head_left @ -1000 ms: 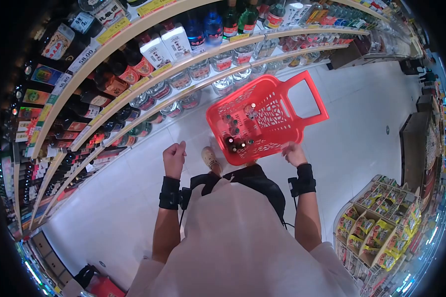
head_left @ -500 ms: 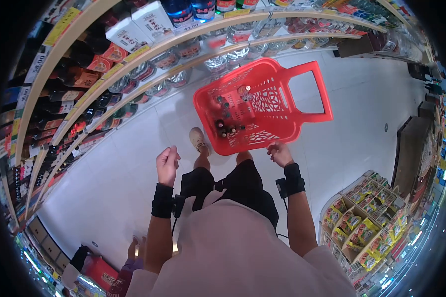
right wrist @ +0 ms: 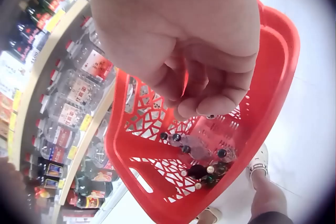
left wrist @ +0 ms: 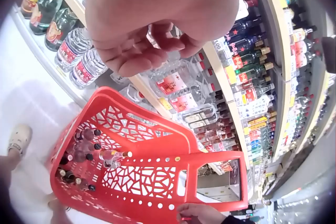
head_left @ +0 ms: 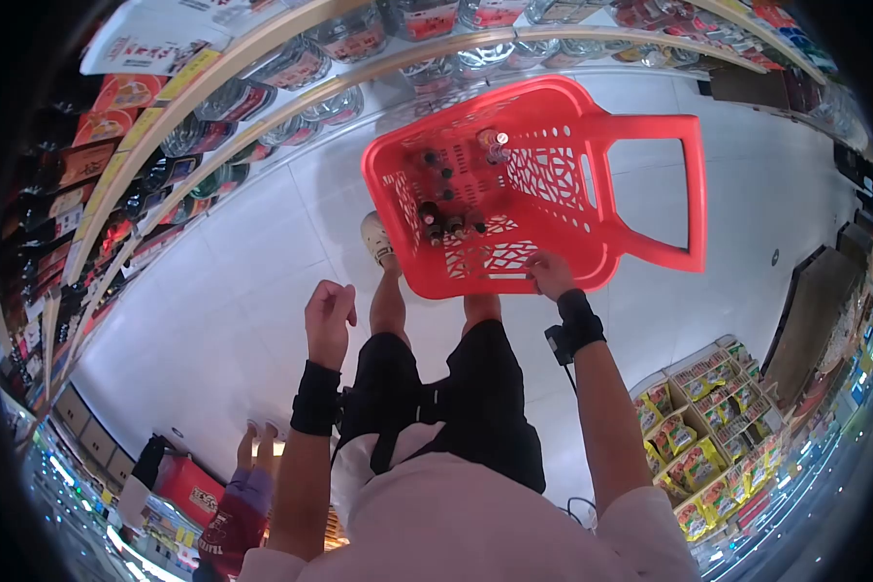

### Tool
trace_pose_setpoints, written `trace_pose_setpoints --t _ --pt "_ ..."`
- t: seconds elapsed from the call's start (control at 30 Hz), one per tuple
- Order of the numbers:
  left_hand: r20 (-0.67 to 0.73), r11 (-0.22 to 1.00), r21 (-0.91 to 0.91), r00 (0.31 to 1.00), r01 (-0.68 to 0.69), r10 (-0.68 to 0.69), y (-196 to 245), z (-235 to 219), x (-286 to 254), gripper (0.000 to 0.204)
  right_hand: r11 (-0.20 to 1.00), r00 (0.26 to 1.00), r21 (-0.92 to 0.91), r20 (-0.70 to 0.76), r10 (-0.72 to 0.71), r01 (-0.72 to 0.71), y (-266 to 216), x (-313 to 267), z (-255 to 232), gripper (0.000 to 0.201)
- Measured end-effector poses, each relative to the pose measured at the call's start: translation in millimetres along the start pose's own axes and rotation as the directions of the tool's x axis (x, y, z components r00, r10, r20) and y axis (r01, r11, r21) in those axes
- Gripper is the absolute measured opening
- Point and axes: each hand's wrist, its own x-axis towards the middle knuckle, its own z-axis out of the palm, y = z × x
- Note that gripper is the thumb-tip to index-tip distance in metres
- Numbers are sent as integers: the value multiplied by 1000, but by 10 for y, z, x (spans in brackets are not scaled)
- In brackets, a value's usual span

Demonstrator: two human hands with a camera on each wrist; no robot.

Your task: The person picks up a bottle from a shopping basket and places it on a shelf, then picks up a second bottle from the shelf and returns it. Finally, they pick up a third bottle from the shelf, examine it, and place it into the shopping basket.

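A red shopping basket [head_left: 398, 276] with lattice walls and a long loop handle stands on the floor before me. Inside lie several bottles [right wrist: 197, 171], dark-capped or pale-capped. One clear bottle [left wrist: 113, 155] with a reddish label leans apart from the others. My right hand [head_left: 553, 275] hangs at the basket's near rim, fingers loosely curled, fingertips overlapping the rim in the head view. In the right wrist view its fingers hold nothing. My left hand [head_left: 329, 320] floats over the floor left of the basket, loosely curled with nothing in it.
Curved shelves [head_left: 310, 92] of bottles and large clear jugs [left wrist: 86, 66] run along the left and front. Yellow packets fill a display rack [head_left: 708, 427] at right. Behind me on the left stands another person [head_left: 238, 509], near a red box [head_left: 186, 490].
The head view has shifted, so the basket looks bigger and the upper shelves have slid out. My right hand now overlaps the basket rim more. Another person has come into view behind.
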Motion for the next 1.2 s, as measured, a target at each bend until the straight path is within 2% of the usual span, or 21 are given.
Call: trace_pose_setpoints --t 0.1,0.2,0.3,0.43,0.47,0.6,0.67,0.77,0.87,0.97,1.0,1.1,1.13,1.2 --pt "-37 995 -8 995 96 -96 -81 104 42 10 994 994 -1 27 108 -108 97 387 73 14" --pt "-37 991 -23 990 133 -134 -298 99 67 7 994 996 -48 -3 93 -93 140 725 99 15" --pt "-40 985 -14 985 170 -170 -504 129 92 9 995 996 52 -30 90 -88 293 1125 169 17" --pt "-46 976 14 975 217 -217 -653 226 130 10 998 996 -60 -85 -10 5 406 1598 226 19" --pt "-47 973 15 972 229 -228 -679 252 143 10 998 995 -20 -85 52 -54 410 1707 220 20" --pt "-32 967 5 966 255 -255 -784 362 268 5 939 968 -328 -182 -175 108 644 2258 256 31" --pt "-15 964 3 964 267 -267 -819 407 335 4 880 927 -426 -200 -318 211 532 2369 236 40" --pt "8 960 2 960 281 -281 -806 537 483 5 922 972 -381 -180 -149 71 93 2368 150 53" --pt "17 955 9 955 297 -297 -817 618 631 5 910 982 -413 -154 -105 32 -191 2460 66 58" --pt "1 950 12 950 311 -311 -841 681 693 5 920 932 -392 -319 -169 33 -224 2785 115 60" --pt "-4 949 14 949 316 -316 -835 697 697 5 890 906 -451 -346 -245 68 -278 2847 109 61" --pt "-30 942 4 942 336 -335 -865 714 708 4 873 942 -488 -291 -164 1 -595 2974 32 57" --pt "-36 939 9 939 344 -343 -897 701 706 4 886 963 -462 -255 -92 -38 -651 3083 20 48" --pt "-41 933 18 932 360 -359 -943 701 716 4 894 945 -447 -299 -130 -18 -510 3470 114 43"
